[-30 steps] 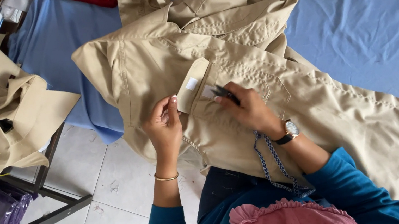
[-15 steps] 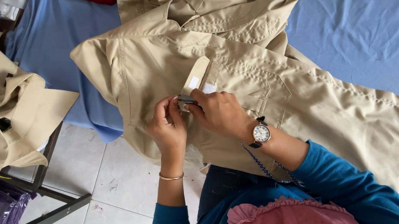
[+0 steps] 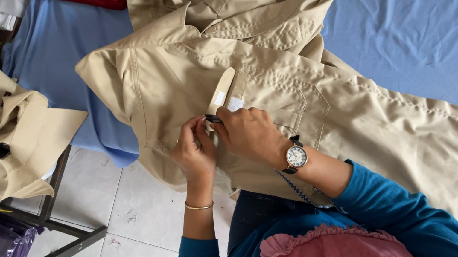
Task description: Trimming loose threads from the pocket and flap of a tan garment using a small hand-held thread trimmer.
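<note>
My left hand [image 3: 195,151] pinches the khaki garment [image 3: 298,106], which is spread over the blue sheet [image 3: 418,15], holding it taut. My right hand [image 3: 247,132] grips a small dark tool [image 3: 213,119], tip at the pinched spot.

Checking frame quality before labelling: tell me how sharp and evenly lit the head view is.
Head view: soft, even daylight, no glare; khaki garment stitching is crisp; both hands are sharp, without motion blur; faint shadow under them; the small dark tool between them is mostly hidden.
</note>
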